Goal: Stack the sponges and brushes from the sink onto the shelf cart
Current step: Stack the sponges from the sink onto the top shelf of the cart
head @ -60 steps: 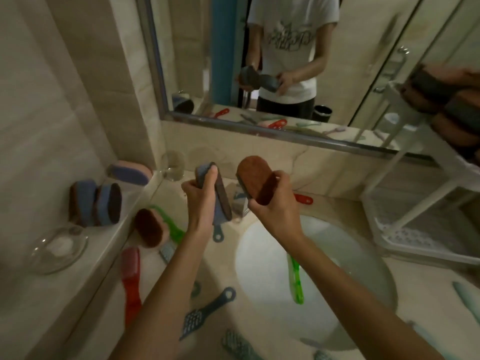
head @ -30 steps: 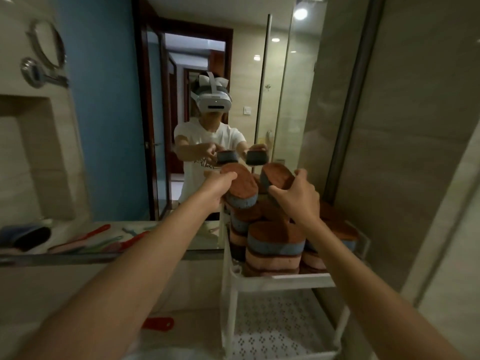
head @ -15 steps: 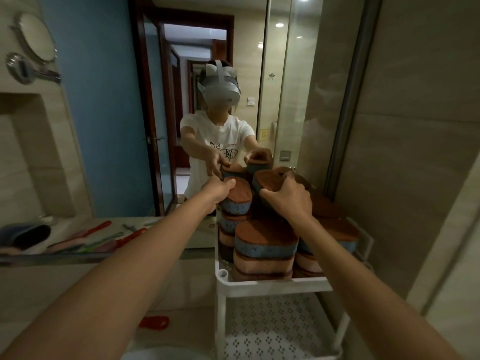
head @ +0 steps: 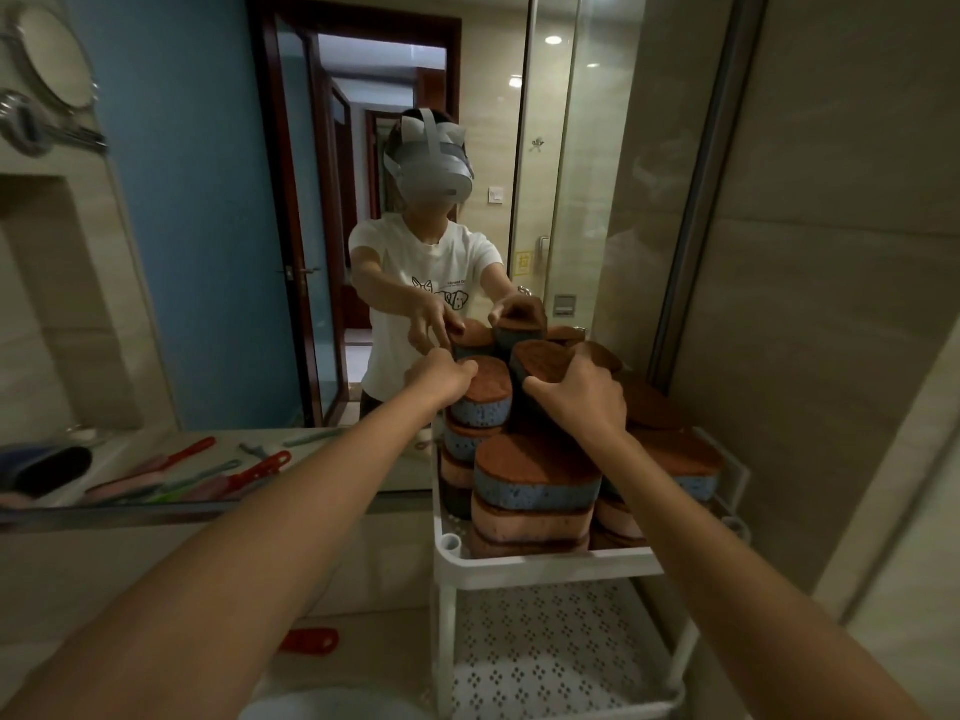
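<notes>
The white shelf cart [head: 545, 562] stands on the right, and its top tray is packed with stacked blue and pink sponges with brown scouring tops [head: 530, 478]. My left hand [head: 440, 380] holds a blue sponge [head: 485, 402] by its left edge, thumb on its brown top; it sits on the rear left stack. My right hand [head: 579, 402] grips a second brown-topped sponge [head: 540, 360], tilted on top of the pile behind the front stack. Its underside is hidden by my fingers.
The cart's lower perforated shelf [head: 545, 654] holds nothing I can see. A red brush [head: 309, 641] lies on the counter left of the cart, above the sink rim [head: 322, 709]. The wall mirror [head: 208, 252] reflects several brushes. A tiled wall stands close on the right.
Two seconds ago I held both sponges over the sink. I have since turned to the cart and lowered them onto the stacks; in the last half second both hands sank slightly.
</notes>
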